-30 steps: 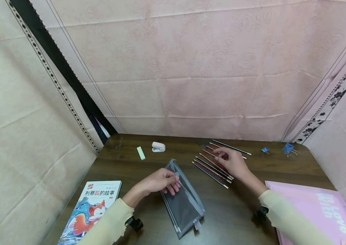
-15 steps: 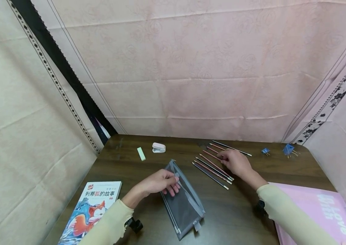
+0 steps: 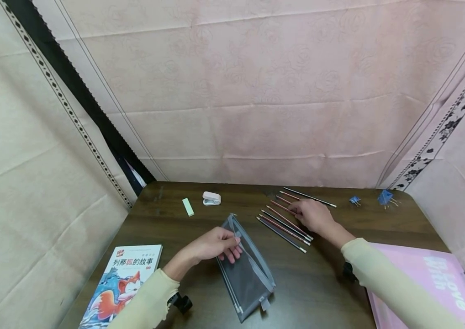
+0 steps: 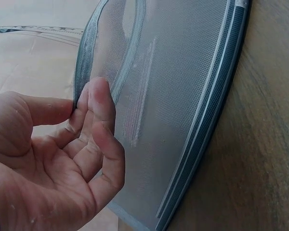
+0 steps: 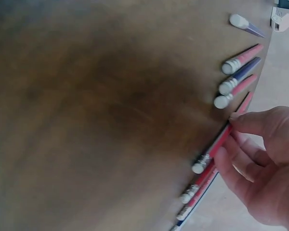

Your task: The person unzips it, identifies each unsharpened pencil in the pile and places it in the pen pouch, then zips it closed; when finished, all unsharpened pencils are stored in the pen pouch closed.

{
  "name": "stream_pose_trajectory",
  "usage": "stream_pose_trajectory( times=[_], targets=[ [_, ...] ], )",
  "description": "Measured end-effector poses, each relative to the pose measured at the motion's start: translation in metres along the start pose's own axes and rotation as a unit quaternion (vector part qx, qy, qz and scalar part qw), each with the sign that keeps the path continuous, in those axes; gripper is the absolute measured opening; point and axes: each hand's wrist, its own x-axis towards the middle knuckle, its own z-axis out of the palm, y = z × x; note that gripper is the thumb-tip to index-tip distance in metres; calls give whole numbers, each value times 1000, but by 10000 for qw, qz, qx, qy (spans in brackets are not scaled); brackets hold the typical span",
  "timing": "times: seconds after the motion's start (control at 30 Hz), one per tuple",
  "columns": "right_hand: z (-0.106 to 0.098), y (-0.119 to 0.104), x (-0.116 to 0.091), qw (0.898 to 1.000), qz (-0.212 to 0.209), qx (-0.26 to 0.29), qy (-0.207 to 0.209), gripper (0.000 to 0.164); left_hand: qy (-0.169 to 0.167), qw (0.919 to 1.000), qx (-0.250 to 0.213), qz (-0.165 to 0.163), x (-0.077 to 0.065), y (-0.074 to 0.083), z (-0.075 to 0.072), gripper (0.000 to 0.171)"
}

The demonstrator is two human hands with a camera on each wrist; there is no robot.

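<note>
My left hand (image 3: 217,244) pinches the open edge of a grey mesh zip pouch (image 3: 249,278) lying slanted mid-table. In the left wrist view, thumb and forefinger hold the zipper strip of the pouch (image 4: 183,86), and the other fingers curl against the mesh. My right hand (image 3: 314,216) is low over a row of pencils at the back right. In the right wrist view, its thumb and fingertips grip a red pencil (image 5: 220,143) with a white eraser end. More pencils lie on both sides of it, including a dark blue one (image 5: 241,74).
A white stapler (image 3: 212,198) and a pale green strip (image 3: 188,207) lie at the back left. A fox storybook (image 3: 121,283) is at front left, a pink folder (image 3: 421,278) at front right. Blue clips (image 3: 385,197) sit at the back right. Cloth hangs behind the table.
My right hand has come down onto the pencils, its fingers closing around a red one. My left hand and the pouch have stayed in place.
</note>
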Motion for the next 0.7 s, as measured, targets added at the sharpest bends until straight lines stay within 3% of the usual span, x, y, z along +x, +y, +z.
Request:
stream_pose_trajectory(
  times=[0.37,0.7],
  targets=[
    [-8,4,18,9943,18,90,-1066,43,-26,10000,10,-14,2,-2,0,32],
    [-3,5,20,9952,-6,-27,-975,42,-8,10000,24,-40,3,-5,-2,32]
  ],
)
